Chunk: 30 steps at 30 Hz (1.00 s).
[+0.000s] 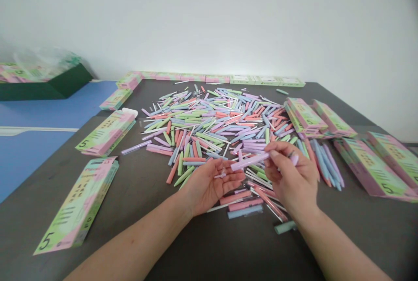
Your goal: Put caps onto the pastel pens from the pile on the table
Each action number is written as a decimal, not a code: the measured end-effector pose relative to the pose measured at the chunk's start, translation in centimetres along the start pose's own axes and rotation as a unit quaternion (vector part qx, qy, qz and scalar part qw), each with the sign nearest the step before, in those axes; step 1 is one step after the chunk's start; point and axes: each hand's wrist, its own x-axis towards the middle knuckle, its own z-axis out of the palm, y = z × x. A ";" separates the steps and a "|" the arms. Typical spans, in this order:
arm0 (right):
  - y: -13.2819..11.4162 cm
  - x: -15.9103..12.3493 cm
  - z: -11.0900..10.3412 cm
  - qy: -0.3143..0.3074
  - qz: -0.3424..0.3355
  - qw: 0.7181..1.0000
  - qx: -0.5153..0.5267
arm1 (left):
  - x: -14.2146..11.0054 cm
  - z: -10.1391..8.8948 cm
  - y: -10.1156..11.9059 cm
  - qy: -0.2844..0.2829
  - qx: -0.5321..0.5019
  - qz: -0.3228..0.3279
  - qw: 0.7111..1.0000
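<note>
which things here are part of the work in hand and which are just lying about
Likely in use:
- right hand, holding a purple tube
- left hand, palm up
- loose tubes
- white rods
- probably the printed boxes

Seemingly just lying about:
- green tray
- clear plastic in it

We hold a slender, pale-purple plastic tube point(250, 162) aslant, left of a rounded purple piece point(295, 159). We cradle a small, whitish translucent bit point(222, 174) nearby.
</note>
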 end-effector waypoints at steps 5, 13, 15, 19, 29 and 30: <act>0.1 1.2 0.4 -0.016 0.208 0.950 0.231 | -0.2 0.1 0.1 -0.009 0.027 0.048 0.998; 0.2 0.9 1.1 -0.103 0.330 0.886 0.309 | -0.2 0.3 0.1 -0.007 0.012 0.085 0.996; 0.2 0.8 1.4 -0.135 0.356 0.873 0.306 | -0.2 0.2 0.1 -0.017 0.012 0.093 0.995; 0.6 0.4 2.1 -0.175 0.382 0.859 0.293 | -0.1 0.0 0.1 -0.035 0.010 0.110 0.993; 1.6 -1.2 3.6 -0.207 0.018 0.966 -0.153 | 0.0 0.3 0.0 -0.015 0.010 0.132 0.991; 1.5 -1.4 3.7 -0.216 -0.001 0.962 -0.168 | -0.1 0.3 0.0 -0.017 0.011 0.133 0.991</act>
